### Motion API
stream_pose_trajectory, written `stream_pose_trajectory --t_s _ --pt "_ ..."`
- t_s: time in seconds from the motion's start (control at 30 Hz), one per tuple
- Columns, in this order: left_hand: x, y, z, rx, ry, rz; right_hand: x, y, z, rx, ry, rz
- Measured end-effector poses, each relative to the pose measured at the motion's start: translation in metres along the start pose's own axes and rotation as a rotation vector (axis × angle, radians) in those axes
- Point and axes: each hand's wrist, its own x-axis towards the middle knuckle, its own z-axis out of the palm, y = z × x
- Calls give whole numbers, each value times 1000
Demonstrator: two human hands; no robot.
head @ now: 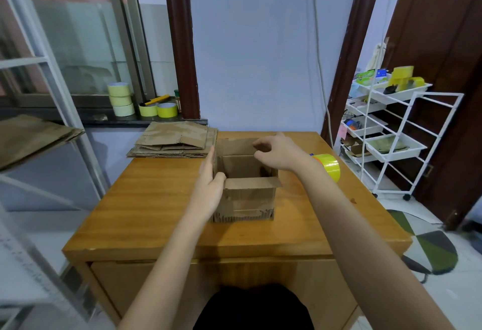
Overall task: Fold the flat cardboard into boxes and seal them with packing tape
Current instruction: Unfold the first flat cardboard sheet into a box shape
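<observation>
A brown cardboard box [247, 199] stands upright in the middle of the wooden table [146, 212], its top open and its flaps loose. My left hand [210, 185] lies flat against the box's left wall with straight fingers, thumb at the near left corner. My right hand [276, 153] hovers over the far right corner with curled fingers; whether it pinches the far flap is not plain. A stack of flat cardboard [177, 143] lies at the table's far left. A yellow roll of packing tape [329, 169] sits on the table just right of my right wrist.
Several tape rolls [121, 102] and a yellow utility knife [156, 100] rest on the window sill behind the table. A white wire trolley [391, 131] with trays stands to the right. More flat cardboard [31, 136] lies on a metal rack at left.
</observation>
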Motion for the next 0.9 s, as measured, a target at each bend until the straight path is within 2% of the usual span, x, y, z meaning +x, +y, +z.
stream_pose_trajectory --t_s 0.3,0.5,0.63,0.77,0.9 --pt "5 -5 -13 513 -240 159 4 4 6 -16 13 -23" --pt "11 3 -16 758 -348 147 3 4 10 -1 43 -36" --pt "15 7 -18 785 -383 117 -1 6 13 53 50 -35" --pt "18 2 -20 707 -383 98 -21 19 22 410 97 -95" --pt "14 -8 -18 668 -384 71 -52 40 44 538 134 -185"
